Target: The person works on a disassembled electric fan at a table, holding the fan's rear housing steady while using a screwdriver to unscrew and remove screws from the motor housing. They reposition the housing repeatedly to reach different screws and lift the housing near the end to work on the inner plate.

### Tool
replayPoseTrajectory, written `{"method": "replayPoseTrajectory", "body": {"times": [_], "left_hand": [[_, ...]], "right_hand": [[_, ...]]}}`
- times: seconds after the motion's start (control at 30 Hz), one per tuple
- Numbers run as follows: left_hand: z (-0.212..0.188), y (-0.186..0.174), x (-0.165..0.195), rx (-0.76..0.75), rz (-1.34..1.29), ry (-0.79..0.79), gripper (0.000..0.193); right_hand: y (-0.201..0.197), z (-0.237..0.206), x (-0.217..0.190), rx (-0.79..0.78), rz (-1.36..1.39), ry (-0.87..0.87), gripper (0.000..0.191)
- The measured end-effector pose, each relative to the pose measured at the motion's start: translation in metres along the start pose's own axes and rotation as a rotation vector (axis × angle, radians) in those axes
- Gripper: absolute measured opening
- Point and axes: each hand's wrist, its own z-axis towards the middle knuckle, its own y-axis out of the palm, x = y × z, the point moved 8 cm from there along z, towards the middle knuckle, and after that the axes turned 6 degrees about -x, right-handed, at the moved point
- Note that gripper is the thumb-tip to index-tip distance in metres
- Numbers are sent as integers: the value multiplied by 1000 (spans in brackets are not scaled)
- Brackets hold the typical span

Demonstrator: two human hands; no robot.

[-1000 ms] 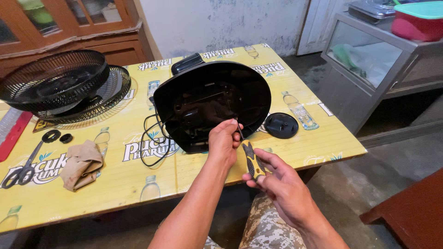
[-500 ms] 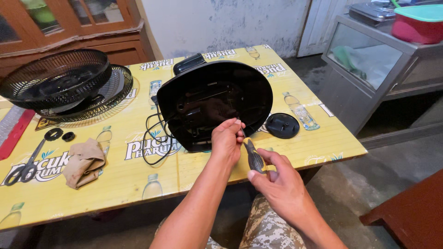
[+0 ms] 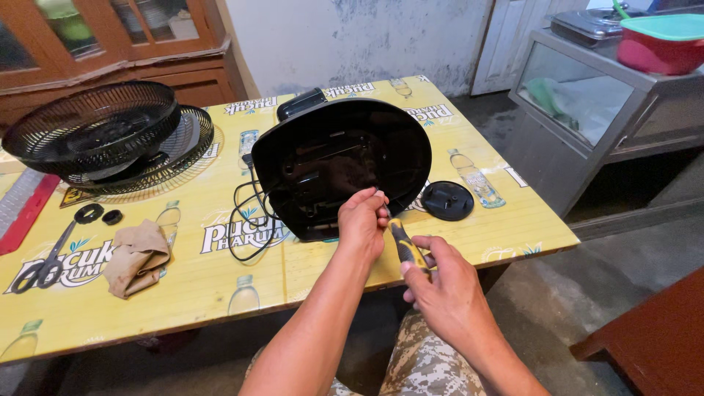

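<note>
Black fan base housing (image 3: 341,165) on yellow table (image 3: 183,293): left hand (image 3: 363,220) pinching its rim, right hand (image 3: 440,286) gripping yellow-black screwdriver (image 3: 405,246).

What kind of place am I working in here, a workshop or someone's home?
Most likely a room in a home, used for a repair. A wooden glass-fronted cabinet stands behind the yellow printed table, and a glass case beside it carries a red basin.

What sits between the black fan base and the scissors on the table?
Head view: a crumpled brown cloth and a looped black cord lie between the scissors and the black fan base.
</note>
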Motion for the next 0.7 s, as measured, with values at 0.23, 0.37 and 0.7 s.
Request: {"method": "replayPoseTrajectory", "body": {"times": [0.23,0.37,0.7], "left_hand": [[4,-2,-2,6,14,10,32],[7,-1,-2,15,8,19,34],[-2,6,-1,-21,40,-20,44]], "right_hand": [[-5,-2,-21,62,-218,-184,42],[-4,-7,-39,129,-324,-317,44],[2,-4,-35,94,-365,-252,39]]}}
